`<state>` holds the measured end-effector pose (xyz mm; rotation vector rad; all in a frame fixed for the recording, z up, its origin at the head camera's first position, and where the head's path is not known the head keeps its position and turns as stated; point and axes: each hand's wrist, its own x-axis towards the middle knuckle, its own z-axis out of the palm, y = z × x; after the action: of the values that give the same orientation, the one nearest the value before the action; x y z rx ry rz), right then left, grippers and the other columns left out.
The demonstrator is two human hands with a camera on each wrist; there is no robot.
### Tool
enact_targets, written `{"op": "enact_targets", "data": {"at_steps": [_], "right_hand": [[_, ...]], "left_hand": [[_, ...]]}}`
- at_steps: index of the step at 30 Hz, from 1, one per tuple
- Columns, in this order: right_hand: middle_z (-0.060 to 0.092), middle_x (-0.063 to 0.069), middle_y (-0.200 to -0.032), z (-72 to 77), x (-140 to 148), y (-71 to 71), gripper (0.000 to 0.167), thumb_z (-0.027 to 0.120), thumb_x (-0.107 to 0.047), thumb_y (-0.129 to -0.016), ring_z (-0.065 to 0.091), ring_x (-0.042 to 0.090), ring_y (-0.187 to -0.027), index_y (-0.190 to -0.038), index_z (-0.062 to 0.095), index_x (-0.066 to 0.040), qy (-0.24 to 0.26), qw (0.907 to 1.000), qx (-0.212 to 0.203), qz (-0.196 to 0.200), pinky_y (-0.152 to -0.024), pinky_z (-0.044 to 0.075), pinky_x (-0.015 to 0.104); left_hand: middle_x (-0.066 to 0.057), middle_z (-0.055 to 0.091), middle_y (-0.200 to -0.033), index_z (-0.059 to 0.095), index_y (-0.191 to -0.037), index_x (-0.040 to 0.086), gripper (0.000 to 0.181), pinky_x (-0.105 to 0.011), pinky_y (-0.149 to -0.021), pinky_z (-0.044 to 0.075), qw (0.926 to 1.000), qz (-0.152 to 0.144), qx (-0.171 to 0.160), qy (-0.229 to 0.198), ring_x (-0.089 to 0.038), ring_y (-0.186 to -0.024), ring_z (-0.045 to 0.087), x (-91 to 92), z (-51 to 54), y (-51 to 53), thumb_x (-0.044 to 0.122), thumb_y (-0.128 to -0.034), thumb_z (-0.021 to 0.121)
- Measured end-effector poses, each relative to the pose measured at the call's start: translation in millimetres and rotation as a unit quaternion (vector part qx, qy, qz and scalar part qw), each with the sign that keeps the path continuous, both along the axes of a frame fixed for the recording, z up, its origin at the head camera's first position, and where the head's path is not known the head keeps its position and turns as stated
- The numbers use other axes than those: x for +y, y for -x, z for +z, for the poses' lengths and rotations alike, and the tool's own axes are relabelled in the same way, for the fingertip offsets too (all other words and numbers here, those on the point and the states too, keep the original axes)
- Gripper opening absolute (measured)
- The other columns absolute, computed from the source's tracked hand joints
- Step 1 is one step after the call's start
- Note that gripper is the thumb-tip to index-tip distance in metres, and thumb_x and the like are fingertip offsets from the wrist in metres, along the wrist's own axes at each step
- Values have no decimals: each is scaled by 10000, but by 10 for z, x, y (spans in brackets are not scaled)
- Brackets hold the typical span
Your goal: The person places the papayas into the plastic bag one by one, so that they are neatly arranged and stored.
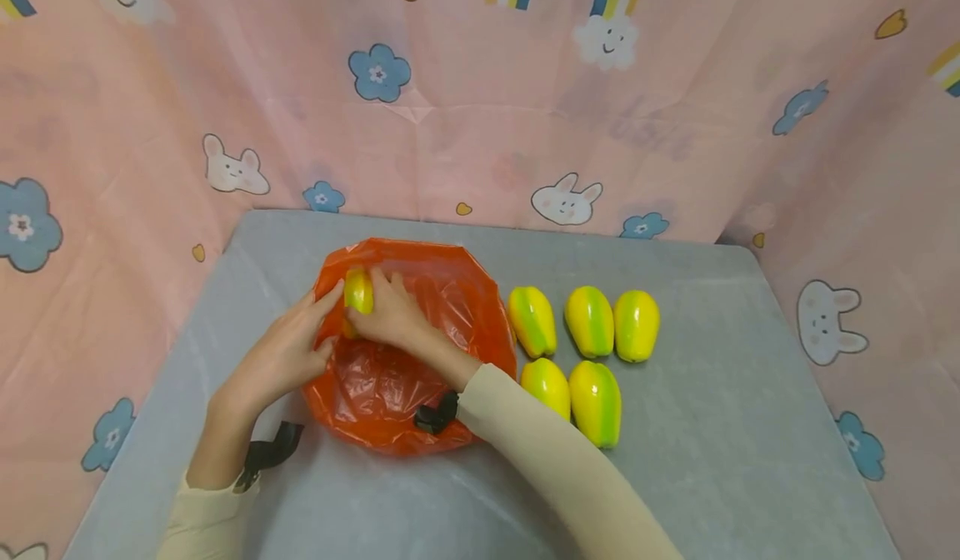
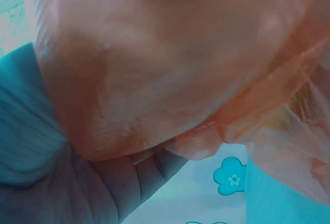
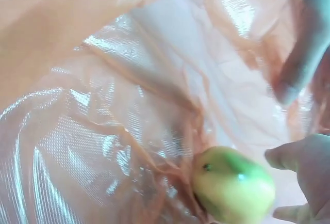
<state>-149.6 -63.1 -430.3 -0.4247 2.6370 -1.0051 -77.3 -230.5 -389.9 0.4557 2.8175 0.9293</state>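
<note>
An orange-red plastic bag (image 1: 360,389) stands with its mouth spread wide. Inside its left part lies a yellow papaya-like fruit (image 1: 359,292) with a green stripe. My right hand (image 1: 393,314) reaches into the bag beside this fruit. In the right wrist view the fruit (image 3: 232,188) rests against the crinkled plastic, and the fingers (image 3: 310,167) show a small gap from it. At the bag's left rim, my left hand (image 1: 285,352) touches the plastic from outside with its fingers extended. Plastic covers part of that hand in the left wrist view.
Right of the bag several matching fruits stand in two rows, among them a back one (image 1: 532,321) and a front one (image 1: 596,404). My right sleeve partly covers the front row. The grey tabletop (image 1: 720,427) meets a pink patterned curtain (image 1: 465,152) behind.
</note>
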Motion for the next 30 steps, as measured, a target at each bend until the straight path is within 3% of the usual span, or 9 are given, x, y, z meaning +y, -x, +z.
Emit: {"op": "enact_targets", "data": {"at_steps": [10,13,18,24,30], "right_hand": [[505,187,-1460,270,260,-113,762,709,-388,-985,653,245,-983,-1623,375,-139,36,9990,-95,429,-796,633,298],[501,160,-1539,367,371,-154,722,695,-380,-999,662,268,-1160,-1613,405,-134,115,9985,40,528,-965,632,393],[504,87,-1612,535,551,-233,653,662,-397,-1017,513,303,-1472,-1581,463,-137,388,9974,332,512,-1200,478,550],[552,52,-1542,653,791,-397,576,682,-381,-1008,549,267,-1408,-1526,536,-176,798,9937,710,338,-1161,515,528],[585,20,-1483,667,1077,-523,511,694,-348,-1009,604,231,-1313,-1480,582,-186,1014,9877,1176,155,-1076,575,475]], "left_hand": [[-267,225,-1743,299,-1641,-38,812,-657,-1125,468,9999,55,-13,105,-521,-1504,406,-23,12,-7,-109,-892,606],[-268,223,-1743,292,-1645,-31,819,-653,-1104,487,9999,60,-55,117,-522,-1484,427,-21,18,-7,-114,-891,600],[-263,205,-1750,276,-1658,-6,839,-660,-1085,494,9997,88,-147,157,-526,-1473,432,-34,37,1,-111,-893,605],[-259,219,-1748,287,-1655,-7,826,-667,-1120,465,9996,86,-154,211,-519,-1504,399,-54,31,6,-103,-897,603],[-257,216,-1749,291,-1656,0,827,-660,-1099,489,9995,124,-208,187,-511,-1484,421,-28,27,-7,-96,-897,606]]}}
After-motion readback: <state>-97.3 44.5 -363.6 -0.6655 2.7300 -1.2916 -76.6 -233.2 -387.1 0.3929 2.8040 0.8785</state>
